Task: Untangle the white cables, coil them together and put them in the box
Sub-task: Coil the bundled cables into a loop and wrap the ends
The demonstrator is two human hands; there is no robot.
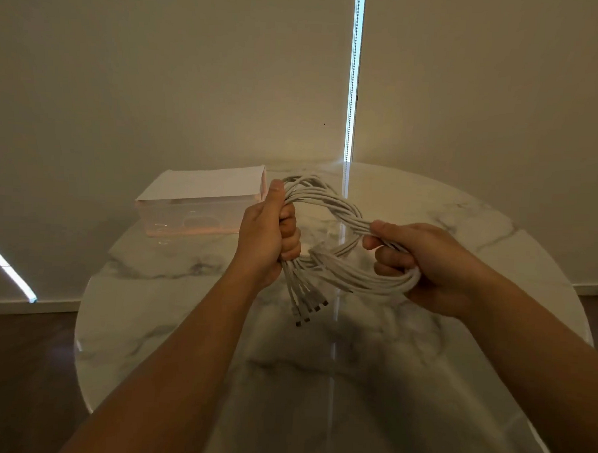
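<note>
At the centre of the frame the left hand (268, 235) grips the bundled white cables (339, 214) in a closed fist, their plug ends (309, 310) hanging below it. Just right, the right hand (422, 262) curls its fingers round the far bend of the same loop, held above the marble bench (438, 386). The clear box (188, 218) sits on the bench at centre left, behind the left hand.

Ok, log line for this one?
phase: coiling | left hand: grips white cables | right hand: grips them too | clear box: on marble table
</note>
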